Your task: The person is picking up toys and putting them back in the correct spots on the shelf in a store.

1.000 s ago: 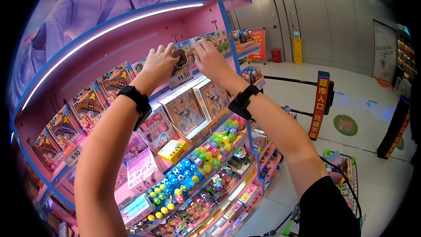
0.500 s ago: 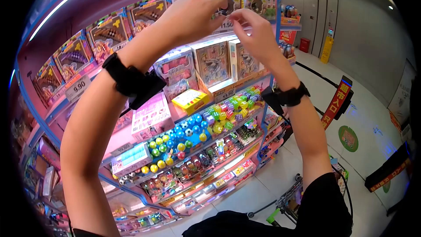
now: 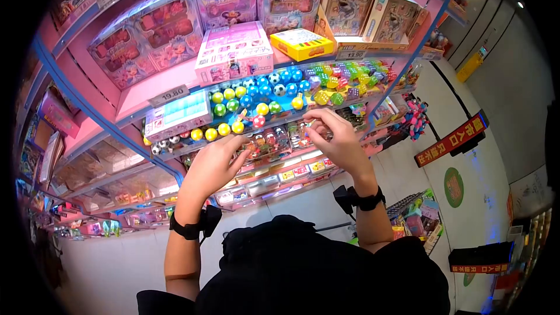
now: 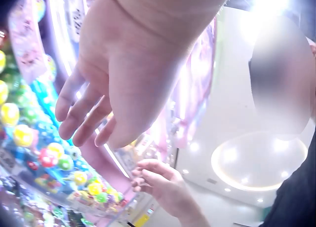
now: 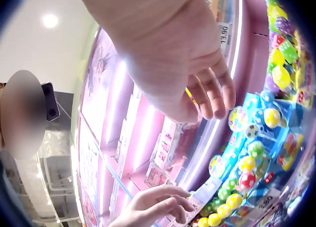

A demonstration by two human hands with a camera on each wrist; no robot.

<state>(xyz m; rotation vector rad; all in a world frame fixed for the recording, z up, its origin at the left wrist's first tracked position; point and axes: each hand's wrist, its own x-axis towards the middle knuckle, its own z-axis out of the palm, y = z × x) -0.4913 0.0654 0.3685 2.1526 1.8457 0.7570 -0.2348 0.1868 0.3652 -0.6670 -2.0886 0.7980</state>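
Note:
Both hands hover in front of a pink toy shelf, with nothing held in either. My left hand [image 3: 213, 164] has loosely bent fingers, palm inward, below a row of yellow and green balls [image 3: 226, 129]. Level with it on the right, my right hand [image 3: 338, 141] has relaxed fingers near the plastic dice [image 3: 332, 90]. The left wrist view shows the left palm [image 4: 131, 74] bare, its fingers spread. In the right wrist view the right palm [image 5: 170, 64] is bare too. Between the hands lie small toy figures [image 3: 271, 143] behind clear plastic.
Above the balls stand a pink box [image 3: 234, 52], a yellow box [image 3: 302, 44] and several boxed toy sets [image 3: 290, 0]. A white-and-blue box [image 3: 178, 116] sits at the left. A loaded shopping cart [image 3: 417, 219] is at the lower right, near a red-lettered barrier [image 3: 452, 140].
Both hands have left the upper shelf by the 11.50 tag and dropped in front of the lower bins, moving apart. The head view has tilted down.

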